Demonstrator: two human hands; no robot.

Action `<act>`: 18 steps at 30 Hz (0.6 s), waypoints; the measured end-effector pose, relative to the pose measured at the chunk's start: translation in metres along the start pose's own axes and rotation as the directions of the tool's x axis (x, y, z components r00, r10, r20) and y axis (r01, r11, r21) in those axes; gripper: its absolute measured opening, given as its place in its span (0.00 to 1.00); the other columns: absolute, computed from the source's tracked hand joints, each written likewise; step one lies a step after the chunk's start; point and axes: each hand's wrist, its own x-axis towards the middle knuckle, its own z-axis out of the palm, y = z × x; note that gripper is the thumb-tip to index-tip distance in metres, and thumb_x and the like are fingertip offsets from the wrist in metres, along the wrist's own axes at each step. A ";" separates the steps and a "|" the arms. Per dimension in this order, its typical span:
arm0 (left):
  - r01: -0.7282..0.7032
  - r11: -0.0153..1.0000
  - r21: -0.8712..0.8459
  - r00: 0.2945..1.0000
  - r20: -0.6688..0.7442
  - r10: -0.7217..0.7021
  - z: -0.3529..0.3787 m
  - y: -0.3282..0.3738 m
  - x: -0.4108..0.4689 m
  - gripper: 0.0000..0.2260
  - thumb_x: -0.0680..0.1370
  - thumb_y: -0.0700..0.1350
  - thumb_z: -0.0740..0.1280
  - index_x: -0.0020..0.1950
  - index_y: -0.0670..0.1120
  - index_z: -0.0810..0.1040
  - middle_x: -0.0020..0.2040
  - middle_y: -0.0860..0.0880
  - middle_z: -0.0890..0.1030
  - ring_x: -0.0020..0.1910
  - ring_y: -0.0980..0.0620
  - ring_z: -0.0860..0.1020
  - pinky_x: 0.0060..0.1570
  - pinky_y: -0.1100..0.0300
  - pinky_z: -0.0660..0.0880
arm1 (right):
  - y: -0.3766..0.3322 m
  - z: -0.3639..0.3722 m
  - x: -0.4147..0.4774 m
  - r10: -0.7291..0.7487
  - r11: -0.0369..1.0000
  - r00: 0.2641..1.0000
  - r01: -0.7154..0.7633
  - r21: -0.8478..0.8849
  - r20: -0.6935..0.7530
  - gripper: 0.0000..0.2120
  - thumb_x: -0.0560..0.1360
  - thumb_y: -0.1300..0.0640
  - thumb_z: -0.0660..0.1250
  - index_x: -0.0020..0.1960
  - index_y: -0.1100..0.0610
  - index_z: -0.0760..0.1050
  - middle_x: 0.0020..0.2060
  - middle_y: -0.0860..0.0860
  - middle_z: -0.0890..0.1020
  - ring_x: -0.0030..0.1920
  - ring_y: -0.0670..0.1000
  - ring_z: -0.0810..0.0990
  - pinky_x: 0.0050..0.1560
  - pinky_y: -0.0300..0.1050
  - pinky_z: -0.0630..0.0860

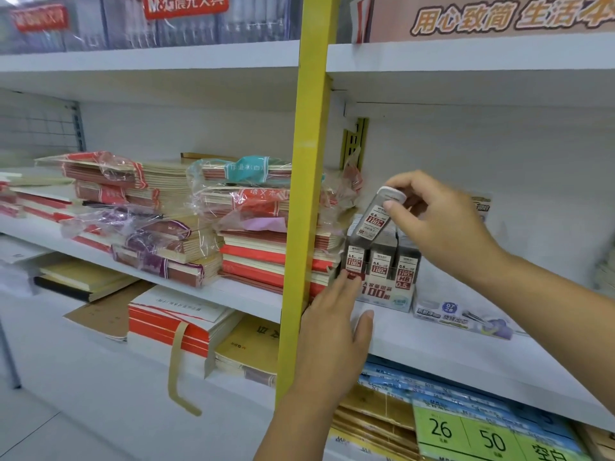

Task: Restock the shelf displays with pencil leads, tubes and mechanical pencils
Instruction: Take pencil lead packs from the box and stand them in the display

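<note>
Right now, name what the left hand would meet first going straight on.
The display box of lead tubes: the left hand points at its front left corner, fingertips seemingly touching it; depth is unclear.

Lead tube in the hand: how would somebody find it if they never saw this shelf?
Find the yellow post, then the white shelf right of it, where a display box holds upright tubes. The lead tube is the one above them, tilted, pinched near its white cap by the right hand.
</note>
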 end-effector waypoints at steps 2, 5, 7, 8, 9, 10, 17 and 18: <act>0.000 0.999 0.039 0.999 0.036 -0.001 0.003 -0.003 0.001 0.25 0.83 0.56 0.58 0.80 0.58 0.56 0.81 0.59 0.53 0.79 0.59 0.52 0.74 0.61 0.48 | 0.001 0.006 0.005 -0.048 0.992 0.997 0.055 -0.111 0.062 0.07 0.77 0.55 0.67 0.54 0.46 0.75 0.39 0.39 0.79 0.40 0.42 0.77 0.40 0.39 0.74; -0.003 0.997 0.072 0.998 0.069 -0.002 0.006 -0.005 0.001 0.26 0.83 0.58 0.57 0.80 0.58 0.55 0.81 0.59 0.50 0.79 0.58 0.50 0.76 0.58 0.49 | 0.002 0.015 0.009 -0.063 0.973 0.988 0.092 -0.211 0.142 0.10 0.77 0.54 0.66 0.58 0.49 0.74 0.46 0.47 0.81 0.46 0.48 0.79 0.47 0.48 0.76; -0.003 0.996 0.092 0.997 0.074 -0.003 0.007 -0.007 0.002 0.27 0.83 0.59 0.57 0.81 0.58 0.54 0.82 0.59 0.50 0.80 0.58 0.50 0.76 0.57 0.49 | 0.005 0.020 0.012 -0.030 0.977 0.988 0.061 -0.204 0.151 0.12 0.77 0.52 0.66 0.60 0.50 0.72 0.51 0.48 0.81 0.50 0.50 0.79 0.49 0.47 0.76; -0.004 0.995 0.100 0.997 0.074 -0.003 0.008 -0.008 0.002 0.27 0.83 0.59 0.57 0.81 0.58 0.54 0.82 0.59 0.51 0.80 0.58 0.50 0.76 0.56 0.49 | 0.007 0.022 0.013 -0.011 0.980 0.989 0.040 -0.195 0.147 0.12 0.77 0.52 0.66 0.59 0.50 0.71 0.52 0.48 0.80 0.52 0.49 0.78 0.49 0.45 0.75; -0.004 0.995 0.104 0.997 0.076 -0.004 0.008 -0.009 0.002 0.27 0.83 0.59 0.56 0.81 0.58 0.54 0.82 0.58 0.51 0.80 0.58 0.50 0.76 0.56 0.49 | 0.010 0.024 0.014 0.006 0.983 0.990 0.021 -0.185 0.144 0.11 0.77 0.52 0.67 0.58 0.49 0.71 0.52 0.47 0.80 0.52 0.49 0.78 0.49 0.44 0.73; -0.004 0.994 0.105 0.997 0.078 -0.004 0.009 -0.010 0.001 0.27 0.83 0.59 0.56 0.81 0.58 0.54 0.82 0.58 0.51 0.80 0.58 0.50 0.76 0.56 0.50 | 0.013 0.025 0.015 0.020 0.985 0.990 0.005 -0.175 0.142 0.10 0.76 0.52 0.67 0.57 0.49 0.72 0.51 0.47 0.78 0.52 0.48 0.77 0.49 0.44 0.72; -0.033 0.992 0.124 0.997 0.076 0.023 0.012 -0.013 0.001 0.26 0.83 0.60 0.54 0.80 0.58 0.53 0.82 0.58 0.52 0.79 0.60 0.49 0.75 0.56 0.50 | 0.028 0.036 0.012 0.030 0.981 0.993 -0.008 -0.193 0.110 0.10 0.74 0.51 0.71 0.54 0.50 0.77 0.45 0.40 0.74 0.55 0.46 0.69 0.51 0.41 0.63; -0.034 0.992 0.125 0.997 0.075 0.025 0.012 -0.013 0.001 0.26 0.83 0.60 0.54 0.80 0.58 0.53 0.81 0.58 0.53 0.79 0.60 0.49 0.75 0.56 0.50 | 0.029 0.037 0.012 0.041 0.981 0.992 -0.017 -0.194 0.119 0.10 0.73 0.51 0.71 0.54 0.50 0.77 0.47 0.43 0.76 0.56 0.48 0.68 0.52 0.41 0.63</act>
